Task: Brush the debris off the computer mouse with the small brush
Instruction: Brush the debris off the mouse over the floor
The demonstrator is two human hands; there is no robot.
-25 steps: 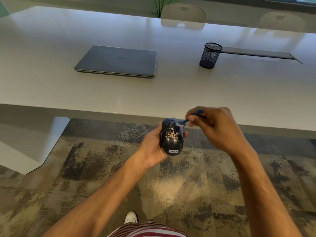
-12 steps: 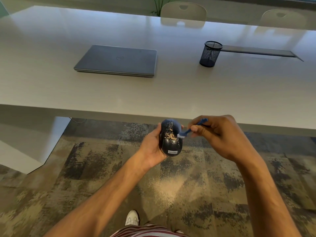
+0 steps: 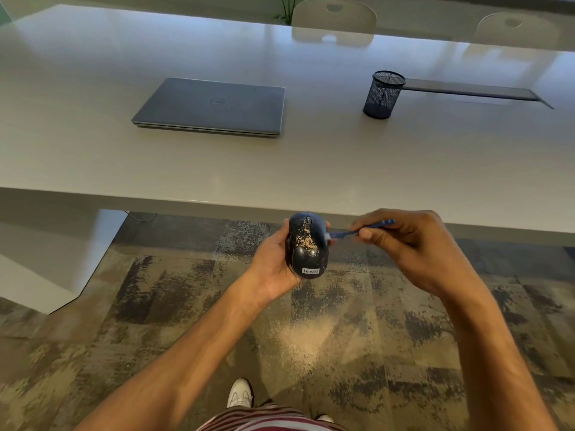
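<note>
Brush (image 3: 357, 230) now swept to mouse (image 3: 307, 244) right edge; our left hand (image 3: 273, 262) cups it off-bench so debris drops; right hand (image 3: 413, 244) pinches brush.

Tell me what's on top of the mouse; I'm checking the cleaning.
Tan debris speckles the mouse. The brush head touches its right edge. Its underside is hidden by the left hand.

The small brush (image 3: 357, 231) handle's middle hides inside the hands.
</note>
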